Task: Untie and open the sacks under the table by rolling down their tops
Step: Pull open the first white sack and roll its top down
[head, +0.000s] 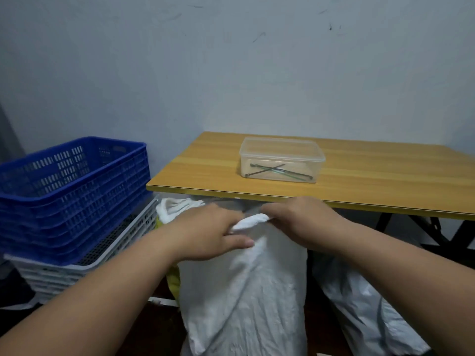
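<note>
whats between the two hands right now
In the head view, the bunched, twisted top of the white sack spans the gap between the left hand and the right hand; both grip it below the table edge.

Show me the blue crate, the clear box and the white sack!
blue crate [77,186], head view, front wall.
clear box [281,160], head view, front side.
white sack [246,299], head view, crumpled front.

Both hands, left hand [205,228] and right hand [299,220], pinch the rolled top of the white sack [246,291] under the table [359,181].
</note>
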